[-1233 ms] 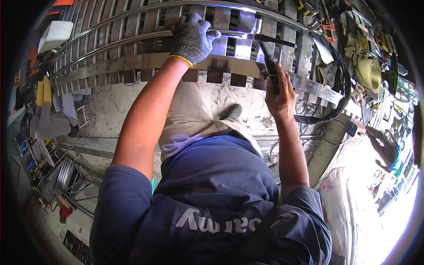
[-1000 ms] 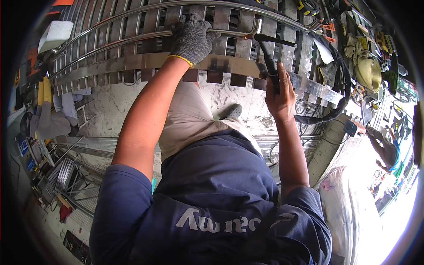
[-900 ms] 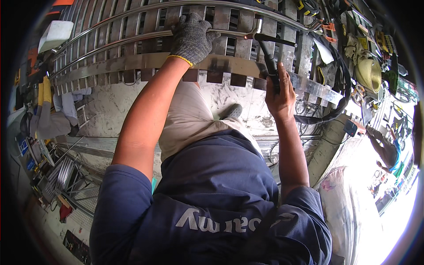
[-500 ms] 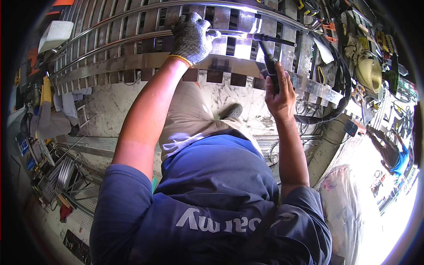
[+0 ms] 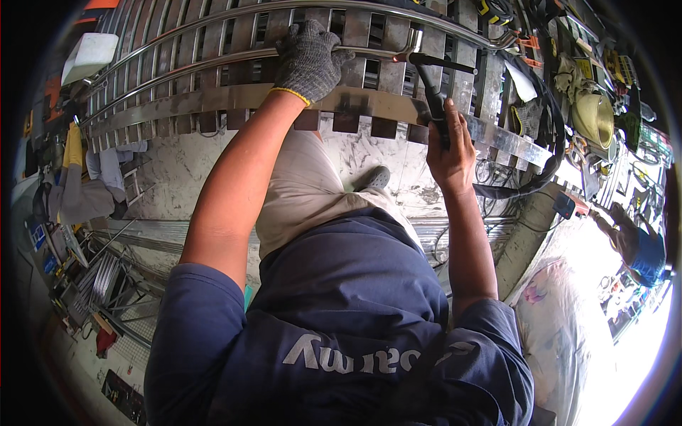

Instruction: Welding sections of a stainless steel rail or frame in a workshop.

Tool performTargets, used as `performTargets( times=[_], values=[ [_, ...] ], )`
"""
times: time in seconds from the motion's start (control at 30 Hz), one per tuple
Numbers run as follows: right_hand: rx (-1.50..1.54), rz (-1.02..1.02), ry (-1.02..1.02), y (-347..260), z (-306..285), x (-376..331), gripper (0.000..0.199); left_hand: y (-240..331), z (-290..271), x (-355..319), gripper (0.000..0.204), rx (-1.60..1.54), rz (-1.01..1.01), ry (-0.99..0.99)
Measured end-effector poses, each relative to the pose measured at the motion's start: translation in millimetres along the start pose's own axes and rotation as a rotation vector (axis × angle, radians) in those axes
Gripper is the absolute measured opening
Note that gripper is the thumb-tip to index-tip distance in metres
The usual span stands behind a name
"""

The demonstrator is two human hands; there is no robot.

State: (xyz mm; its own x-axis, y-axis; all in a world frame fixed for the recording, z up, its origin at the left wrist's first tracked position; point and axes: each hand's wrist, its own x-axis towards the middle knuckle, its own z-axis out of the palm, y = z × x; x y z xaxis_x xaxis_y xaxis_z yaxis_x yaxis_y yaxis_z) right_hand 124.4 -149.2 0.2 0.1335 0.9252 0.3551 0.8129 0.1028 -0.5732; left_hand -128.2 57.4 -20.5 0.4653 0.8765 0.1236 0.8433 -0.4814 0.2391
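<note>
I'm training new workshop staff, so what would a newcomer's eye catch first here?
Probably the grey-gloved left hand, upper middle, lying over a shiny pipe on the slatted metal bench. To its right and lower, the bare right hand holds a black torch, its head near the pipe's end. A pale yellow bowl-shaped thing also stands out in the clutter at upper right.

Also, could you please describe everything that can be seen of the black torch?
The torch is black and looks like plastic or rubber. Its handle slants up and slightly left from the bare right hand, which holds the lower part, above the slatted metal bench. At the top, a thin straight piece points right. The short front end, reddish, points left beside the shiny tube; whether they touch, I cannot tell. No bright light shows there.
</note>
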Motion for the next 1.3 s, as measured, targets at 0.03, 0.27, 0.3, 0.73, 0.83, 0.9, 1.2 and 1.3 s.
performTargets(
  times=[0.03, 0.27, 0.3, 0.73, 0.83, 0.9, 1.2, 1.3],
  values=[
    [-0.083, -0.040, 0.000, 0.3, 0.0, -0.8, 0.062, -0.1, 0.1, -0.1, 0.037, 0.009, 0.006, 0.016],
    [-0.006, 0.002, -0.012, 1.1, 0.3, -0.6, 0.062, -1.1, 5.1, -1.9, 0.034, 0.018, 0.012, 0.038],
    [-0.006, 0.001, -0.011, 1.3, 0.2, -0.8, 0.062, -2.1, 5.5, -1.4, 0.034, 0.015, 0.022, 0.046],
    [-0.092, -0.039, -0.020, 1.4, -0.3, -0.5, 0.061, -4.4, 7.7, -1.4, 0.033, -0.067, 0.020, 0.064],
    [-0.074, -0.029, -0.013, 1.1, 0.0, -0.4, 0.061, -2.1, 4.6, 0.5, 0.035, -0.025, 0.025, 0.059],
    [-0.008, 0.015, -0.019, 0.6, 0.3, -0.2, 0.061, -2.6, 4.8, 0.5, 0.037, 0.017, 0.022, 0.056],
    [-0.028, -0.017, 0.008, 0.3, 1.1, 1.1, 0.061, -3.1, 3.6, -1.4, 0.038, -0.015, 0.018, 0.047],
    [-0.020, -0.011, -0.002, 0.2, 0.7, 0.4, 0.061, -2.0, 2.6, -1.4, 0.038, -0.006, 0.021, 0.048]
  ],
)
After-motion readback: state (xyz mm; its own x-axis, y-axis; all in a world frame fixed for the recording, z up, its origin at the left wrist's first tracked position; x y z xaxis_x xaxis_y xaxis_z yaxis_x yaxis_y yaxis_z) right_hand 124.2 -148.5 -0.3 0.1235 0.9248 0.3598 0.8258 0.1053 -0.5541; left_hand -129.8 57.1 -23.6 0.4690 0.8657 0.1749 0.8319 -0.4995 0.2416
